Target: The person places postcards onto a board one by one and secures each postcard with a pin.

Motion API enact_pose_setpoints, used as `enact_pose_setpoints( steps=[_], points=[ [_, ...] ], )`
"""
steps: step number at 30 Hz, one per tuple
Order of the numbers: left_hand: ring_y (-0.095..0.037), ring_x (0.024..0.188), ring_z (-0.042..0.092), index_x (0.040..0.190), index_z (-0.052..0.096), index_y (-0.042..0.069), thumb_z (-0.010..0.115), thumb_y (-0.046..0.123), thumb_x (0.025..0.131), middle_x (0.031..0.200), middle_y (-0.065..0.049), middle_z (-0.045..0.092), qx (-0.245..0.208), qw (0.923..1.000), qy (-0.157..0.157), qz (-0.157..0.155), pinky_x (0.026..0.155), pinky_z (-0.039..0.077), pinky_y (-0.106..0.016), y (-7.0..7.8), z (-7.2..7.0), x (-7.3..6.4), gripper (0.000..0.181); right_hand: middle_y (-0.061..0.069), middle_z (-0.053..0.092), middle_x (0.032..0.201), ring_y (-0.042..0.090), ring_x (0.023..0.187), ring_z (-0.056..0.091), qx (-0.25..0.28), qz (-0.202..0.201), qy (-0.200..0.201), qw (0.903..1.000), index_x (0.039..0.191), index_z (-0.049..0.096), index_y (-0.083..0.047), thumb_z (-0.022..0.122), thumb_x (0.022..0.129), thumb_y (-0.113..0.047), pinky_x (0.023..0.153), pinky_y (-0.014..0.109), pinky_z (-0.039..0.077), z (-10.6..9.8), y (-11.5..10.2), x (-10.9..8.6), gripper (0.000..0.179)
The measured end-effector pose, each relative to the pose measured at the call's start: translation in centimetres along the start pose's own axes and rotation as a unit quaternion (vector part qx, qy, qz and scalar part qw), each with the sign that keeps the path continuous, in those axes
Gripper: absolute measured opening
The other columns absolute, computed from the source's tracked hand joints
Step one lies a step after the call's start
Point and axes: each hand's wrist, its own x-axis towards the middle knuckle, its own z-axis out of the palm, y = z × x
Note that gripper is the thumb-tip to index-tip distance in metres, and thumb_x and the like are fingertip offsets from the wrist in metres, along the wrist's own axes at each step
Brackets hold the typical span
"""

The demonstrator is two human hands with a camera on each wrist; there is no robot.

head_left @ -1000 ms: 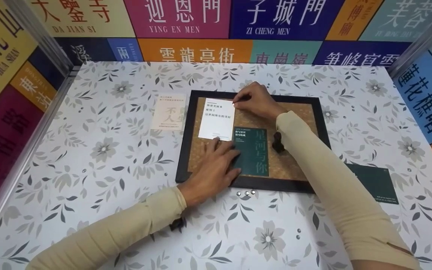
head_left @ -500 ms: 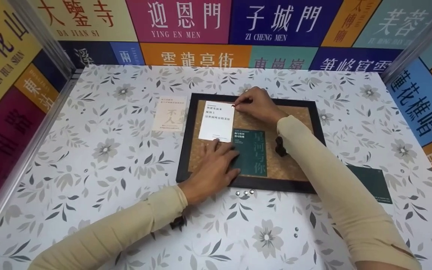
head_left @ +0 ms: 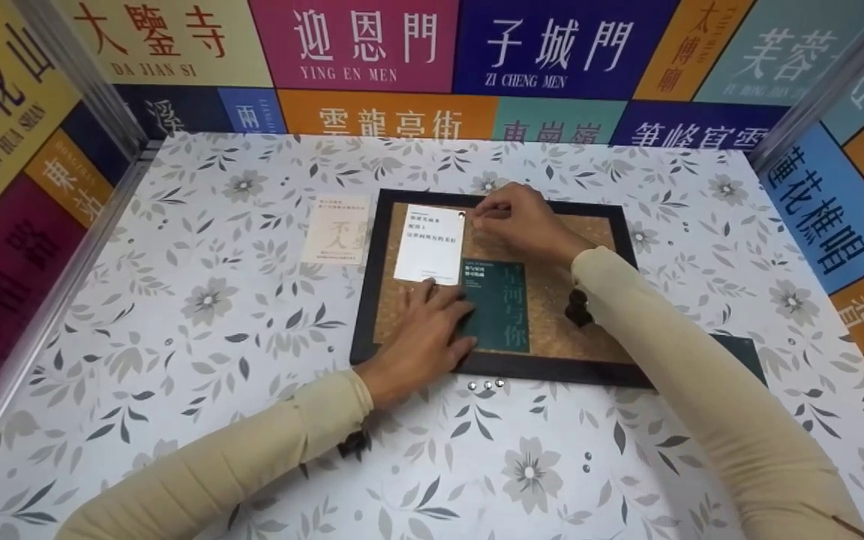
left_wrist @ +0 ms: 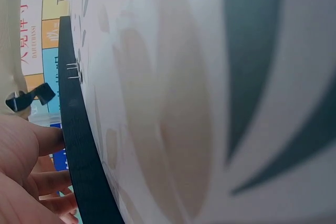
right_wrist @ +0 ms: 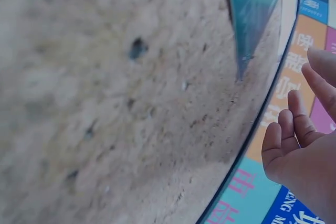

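Corkboard in a black frame [head_left: 552,370] lies on a flower-patterned table [head_left: 132,315], a white card [head_left: 432,244] in its upper left and a tack [head_left: 462,215] at that card's upper-right corner. The right hand [head_left: 529,223] hangs just beside the tack, its grip slightly parted and pinching nothing visible; the left hand [head_left: 421,341], fingers spread, rests with a fingertip at the card's lower edge. Good pinning would likely mean steadying the paper there while the tack goes straight down, since a slanted push could skew the card. How deep the point sits is too small to tell. The frame is the only container in sight, its shallow rim enclosing the white card and a dark green card [head_left: 496,307] partly covered by the left hand. Outside it, three spare tacks [head_left: 487,385] sit points-up near the bottom rim, a beige card [head_left: 338,231] lies left, and another green card [head_left: 747,356] shows past the right sleeve [head_left: 702,382].
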Motion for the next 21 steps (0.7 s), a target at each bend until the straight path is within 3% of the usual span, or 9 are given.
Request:
enact_pose_setpoints(
  steps=[3, 11, 18, 20, 21],
  points=[
    [-0.044, 0.161, 0.028, 0.153, 0.063, 0.005, 0.076, 0.03, 0.106, 0.166, -0.011, 0.051, -0.002, 1.0, -0.003, -0.001, 0.129, 0.01, -0.075, 0.0, 0.0, 0.0, 0.055, 0.014, 0.066, 0.127, 0.029, 0.124, 0.061, 0.005, 0.003, 0.007, 1.0, 0.122, 0.081, 0.0, 0.077, 0.105, -0.013, 0.114, 0.052, 0.051, -0.3, -0.2, -0.8, 0.022],
    [-0.044, 0.162, 0.027, 0.153, 0.063, 0.006, 0.075, 0.03, 0.107, 0.166, -0.01, 0.051, 0.002, 1.0, -0.007, -0.003, 0.13, 0.01, -0.075, 0.1, 0.0, 0.0, 0.054, 0.016, 0.068, 0.123, 0.031, 0.122, 0.062, 0.001, -0.012, 0.002, 0.9999, 0.122, 0.08, 0.001, 0.079, 0.103, -0.013, 0.108, 0.057, 0.054, -1.0, -0.2, -3.0, 0.024],
    [-0.044, 0.162, 0.027, 0.154, 0.062, 0.007, 0.075, 0.032, 0.107, 0.168, -0.009, 0.049, 0.0, 0.9999, -0.007, -0.01, 0.13, 0.007, -0.074, 0.1, 0.0, -0.1, 0.055, 0.014, 0.067, 0.12, 0.03, 0.121, 0.061, -0.014, -0.002, -0.003, 0.9999, 0.125, 0.081, -0.002, 0.08, 0.103, -0.016, 0.104, 0.053, 0.055, -1.0, -0.4, -4.6, 0.026],
    [-0.044, 0.162, 0.027, 0.155, 0.062, 0.007, 0.075, 0.032, 0.107, 0.168, -0.01, 0.049, 0.001, 0.9999, -0.006, -0.008, 0.13, 0.007, -0.074, 0.1, 0.0, 0.0, 0.055, 0.014, 0.066, 0.12, 0.029, 0.122, 0.06, -0.011, 0.006, -0.004, 0.9999, 0.125, 0.081, -0.003, 0.082, 0.102, -0.016, 0.104, 0.052, 0.054, -1.0, -0.3, -5.0, 0.026],
    [-0.044, 0.162, 0.027, 0.155, 0.062, 0.007, 0.075, 0.032, 0.107, 0.168, -0.01, 0.049, 0.001, 1.0, -0.006, -0.008, 0.13, 0.007, -0.074, 0.1, -0.1, 0.0, 0.056, 0.015, 0.068, 0.122, 0.032, 0.125, 0.061, -0.012, 0.006, -0.005, 0.9999, 0.125, 0.081, -0.003, 0.081, 0.102, -0.016, 0.111, 0.054, 0.05, -1.0, -0.3, -5.2, 0.027]
  ],
)
